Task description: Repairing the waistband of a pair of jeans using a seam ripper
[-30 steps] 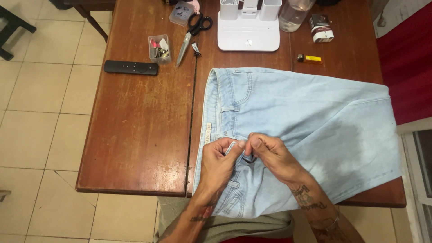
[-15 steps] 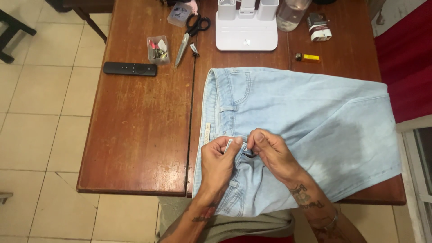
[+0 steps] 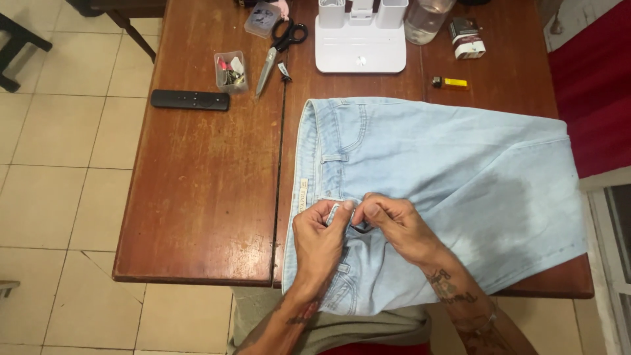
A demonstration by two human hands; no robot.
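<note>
A: From the left, what lies on the wooden bench (image 3: pixel 197 197)?

B: A black remote control (image 3: pixel 190 100) at far left; to its right a small clear plastic box (image 3: pixel 231 71) of small items, then scissors (image 3: pixel 279 46) with black handles, blades pointing toward the near side.

A: And the garment?

B: A pair of light-blue jeans (image 3: pixel 460 177) lies flat across the right half of the bench, waistband toward the left, legs running right; a near portion hangs over the near edge.

A: The hands?

B: Both meet at the waistband, near the front opening. The left hand (image 3: pixel 320 236) has its fingers closed in a pinch on a fold of the waistband. The right hand (image 3: pixel 391 223), touching the left, has its fingers curled shut on the denim just beside it. Whether anything small sits between the fingertips cannot be told.

A: What stands at the far side?

B: A white stand (image 3: pixel 360 39) with upright holders, a clear glass jar (image 3: pixel 426 20) to its right, then a small pack (image 3: pixel 468 36), and nearer, a yellow lighter (image 3: pixel 449 83).
</note>
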